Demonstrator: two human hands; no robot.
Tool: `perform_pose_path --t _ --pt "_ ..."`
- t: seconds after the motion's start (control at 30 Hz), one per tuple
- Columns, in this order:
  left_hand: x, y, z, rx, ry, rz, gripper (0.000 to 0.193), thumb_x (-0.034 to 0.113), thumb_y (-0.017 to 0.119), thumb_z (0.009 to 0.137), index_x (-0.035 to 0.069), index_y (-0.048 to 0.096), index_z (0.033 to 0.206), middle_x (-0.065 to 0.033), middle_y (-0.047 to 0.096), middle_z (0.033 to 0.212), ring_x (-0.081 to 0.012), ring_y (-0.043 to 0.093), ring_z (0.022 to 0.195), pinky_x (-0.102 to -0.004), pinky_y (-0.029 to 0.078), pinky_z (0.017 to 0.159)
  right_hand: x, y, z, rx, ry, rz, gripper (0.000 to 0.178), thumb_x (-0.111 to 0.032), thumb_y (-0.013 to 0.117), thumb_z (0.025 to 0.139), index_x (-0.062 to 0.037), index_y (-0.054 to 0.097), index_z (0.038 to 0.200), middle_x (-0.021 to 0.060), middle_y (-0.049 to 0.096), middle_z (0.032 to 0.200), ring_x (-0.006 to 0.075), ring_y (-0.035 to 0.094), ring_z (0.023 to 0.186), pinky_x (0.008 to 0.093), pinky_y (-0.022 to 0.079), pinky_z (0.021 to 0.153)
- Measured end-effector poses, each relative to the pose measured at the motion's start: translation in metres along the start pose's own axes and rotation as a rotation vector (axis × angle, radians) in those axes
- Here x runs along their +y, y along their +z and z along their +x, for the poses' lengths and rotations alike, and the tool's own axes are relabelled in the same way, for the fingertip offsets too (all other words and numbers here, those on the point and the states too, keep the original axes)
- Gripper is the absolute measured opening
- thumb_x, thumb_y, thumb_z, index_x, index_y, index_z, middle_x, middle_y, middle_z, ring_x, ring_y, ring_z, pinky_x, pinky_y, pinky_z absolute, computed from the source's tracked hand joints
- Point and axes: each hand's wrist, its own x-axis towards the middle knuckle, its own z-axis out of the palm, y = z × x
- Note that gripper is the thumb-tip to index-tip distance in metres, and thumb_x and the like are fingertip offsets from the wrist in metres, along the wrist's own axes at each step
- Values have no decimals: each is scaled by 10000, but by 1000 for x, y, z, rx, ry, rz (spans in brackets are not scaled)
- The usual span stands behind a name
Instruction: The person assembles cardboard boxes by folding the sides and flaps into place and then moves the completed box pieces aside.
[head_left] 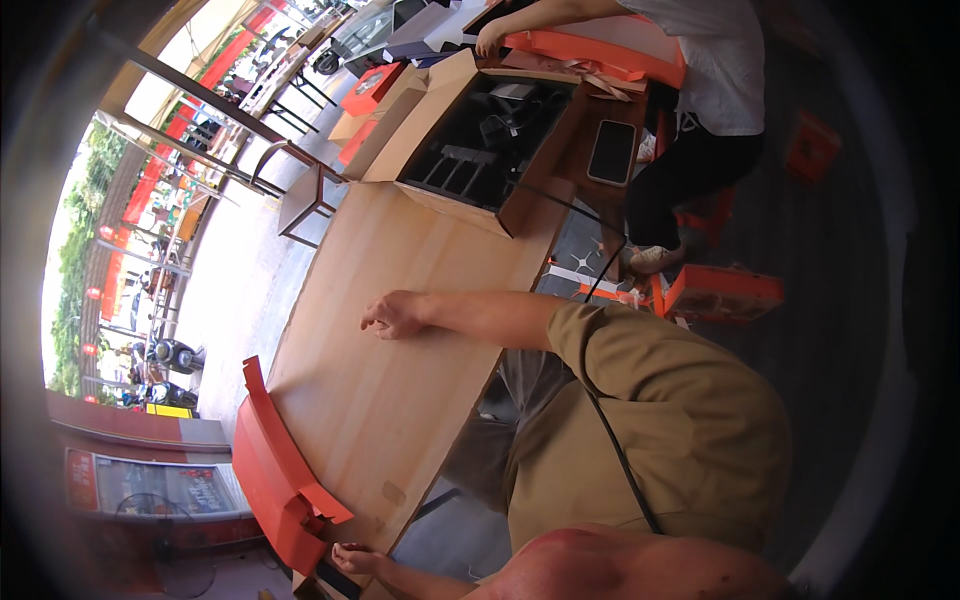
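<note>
On the wooden table, my right hand (pixel 395 315) lies with its fingers loosely bent and slightly apart; nothing shows in it. Lower in the picture, my left hand (pixel 357 558) is by the table's end, fingers partly stretched and nothing visible in them. Close beside that hand stands an orange-red folded cardboard box (pixel 275 475), its flaps raised and one end notched. Whether the fingers touch the box I cannot tell. A wood-grained tabletop (pixel 390 400) lies under the right hand and the box.
An open brown carton (pixel 510 215) with black inserts and cables sits at the table's far end, near a phone (pixel 611 152). Another person (pixel 700 60) works there with orange cardboard. Orange boxes (pixel 722 292) lie on the floor. A wooden chair (pixel 305 200) stands across the table.
</note>
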Motion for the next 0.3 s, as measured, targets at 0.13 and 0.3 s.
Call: perform_pose_path --t 0.13,0.3 --pt "7 21 -17 27 538 128 276 241 538 1021 -1 599 1140 -80 638 926 -197 610 778 -317 527 687 -2 3 -5 208 -352 20 593 -329 724 894 -106 552 1417 186 565 1375 354 575 1225 457 482 1042" --pt "133 104 -114 -680 939 176 774 635 519 974 20 451 1439 -242 400 1532 -409 433 1381 -563 356 1119 -39 19 -14 -8 -552 124 861 -468 732 895 -127 344 1584 237 267 1603 401 424 1393 513 369 1150"
